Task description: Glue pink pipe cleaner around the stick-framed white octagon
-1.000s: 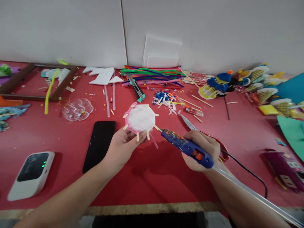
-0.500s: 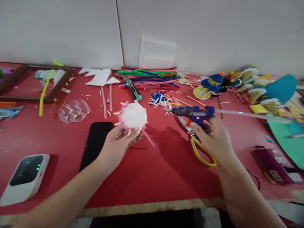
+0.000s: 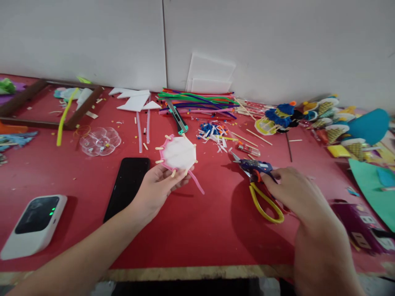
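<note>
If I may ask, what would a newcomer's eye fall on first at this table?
Probably the white disc rimmed with short sticks, held up near the middle by the left hand. Then the blue glue gun in the right hand, partly covering yellow-handled scissors. Behind, bright pipe cleaners lie heaped by the wall.

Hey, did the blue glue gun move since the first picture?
Yes. Judged against the teal cutter, the blue glue gun has moved to the right, away from the white piece in the left hand.
</note>
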Demonstrator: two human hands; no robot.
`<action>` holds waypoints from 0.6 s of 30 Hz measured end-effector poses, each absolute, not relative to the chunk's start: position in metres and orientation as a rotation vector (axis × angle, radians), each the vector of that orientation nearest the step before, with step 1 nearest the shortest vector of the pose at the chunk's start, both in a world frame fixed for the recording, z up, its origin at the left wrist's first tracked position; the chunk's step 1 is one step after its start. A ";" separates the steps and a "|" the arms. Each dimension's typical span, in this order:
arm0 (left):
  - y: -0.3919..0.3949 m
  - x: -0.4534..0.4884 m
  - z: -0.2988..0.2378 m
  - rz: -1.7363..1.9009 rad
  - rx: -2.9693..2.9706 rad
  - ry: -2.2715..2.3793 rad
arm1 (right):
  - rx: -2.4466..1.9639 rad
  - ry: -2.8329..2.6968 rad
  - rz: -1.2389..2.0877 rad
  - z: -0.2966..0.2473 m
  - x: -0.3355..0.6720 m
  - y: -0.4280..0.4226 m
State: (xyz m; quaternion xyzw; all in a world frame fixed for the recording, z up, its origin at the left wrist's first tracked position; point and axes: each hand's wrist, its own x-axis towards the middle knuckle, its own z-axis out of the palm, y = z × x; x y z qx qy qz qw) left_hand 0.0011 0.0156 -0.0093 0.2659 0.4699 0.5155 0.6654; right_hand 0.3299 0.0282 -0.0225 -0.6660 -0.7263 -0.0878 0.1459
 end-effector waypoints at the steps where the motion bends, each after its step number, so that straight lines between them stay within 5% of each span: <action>1: 0.015 0.001 -0.009 1.157 0.594 1.057 | -1.930 -1.999 -0.316 -0.019 0.325 0.026; 3: 0.014 0.002 -0.008 1.138 0.568 1.045 | -1.925 -1.801 -0.290 -0.010 0.307 0.021; 9: 0.005 0.008 -0.003 1.049 0.517 0.978 | -1.258 -1.890 0.666 0.000 0.237 -0.004; 18: 0.001 0.010 -0.010 0.948 0.647 0.975 | -1.091 -2.023 0.481 -0.014 0.200 -0.014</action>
